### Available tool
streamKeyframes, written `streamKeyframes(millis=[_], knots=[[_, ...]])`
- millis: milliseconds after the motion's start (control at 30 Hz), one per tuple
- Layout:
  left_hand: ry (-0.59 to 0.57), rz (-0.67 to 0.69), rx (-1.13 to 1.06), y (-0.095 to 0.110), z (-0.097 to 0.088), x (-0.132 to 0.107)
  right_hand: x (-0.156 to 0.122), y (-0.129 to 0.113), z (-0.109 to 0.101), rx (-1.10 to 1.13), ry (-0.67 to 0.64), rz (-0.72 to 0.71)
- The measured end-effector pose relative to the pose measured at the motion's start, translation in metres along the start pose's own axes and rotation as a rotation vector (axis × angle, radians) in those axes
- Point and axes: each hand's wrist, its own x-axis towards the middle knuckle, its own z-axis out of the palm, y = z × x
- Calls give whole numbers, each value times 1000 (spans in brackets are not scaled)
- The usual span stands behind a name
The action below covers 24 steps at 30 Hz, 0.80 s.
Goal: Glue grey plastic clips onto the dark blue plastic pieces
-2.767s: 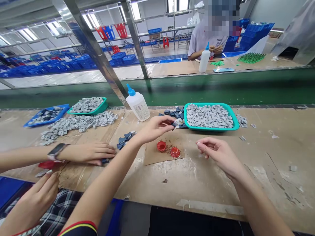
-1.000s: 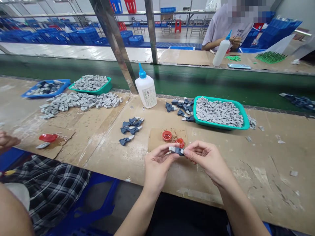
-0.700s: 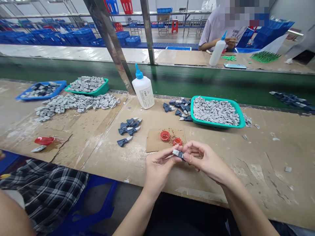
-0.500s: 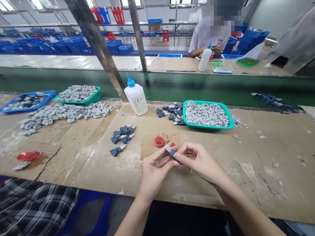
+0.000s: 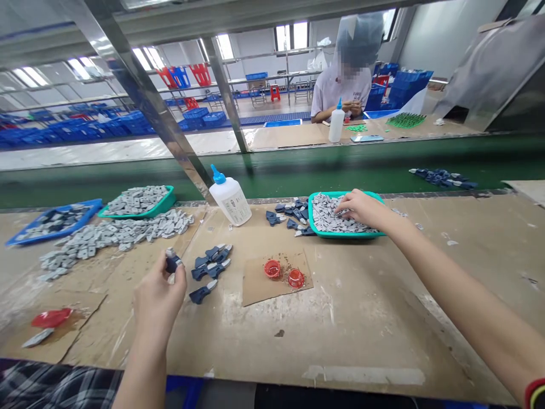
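My left hand (image 5: pixel 159 298) is closed, pinching a dark blue and grey plastic piece (image 5: pixel 173 262) upright between thumb and fingers. It hovers just left of a small group of similar dark blue pieces with grey tips (image 5: pixel 212 261). My right hand (image 5: pixel 360 207) reaches into a green tray (image 5: pixel 347 234) heaped with small grey pieces (image 5: pixel 326 210). Its fingers are bent together with the tips among the pieces; what they pinch is hidden. Between the hands, two red caps (image 5: pixel 272 268) sit on a cardboard square (image 5: pixel 259 292).
A white glue bottle (image 5: pixel 232 201) with a blue nozzle stands behind the caps. More grey parts (image 5: pixel 123 230) lie left, beside another green tray (image 5: pixel 168 200) and a blue tray (image 5: pixel 17 241). Metal posts (image 5: pixel 149 108) rise behind. A co-worker (image 5: pixel 343 91) sits across the green belt (image 5: pixel 281 183).
My hands have parted. The left moved left, carrying the dark blue and grey piece; the right let go of it and moved up and right into the green tray. The view tilted up.
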Motion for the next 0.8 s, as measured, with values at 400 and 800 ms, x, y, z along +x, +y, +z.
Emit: streamKeyframes(millis=[400, 800], knots=[[-158, 469, 248, 82, 16, 38, 3, -8, 17, -315, 97, -166], [-498, 828, 182, 168, 125, 72, -12, 8, -2, 121, 61, -7]])
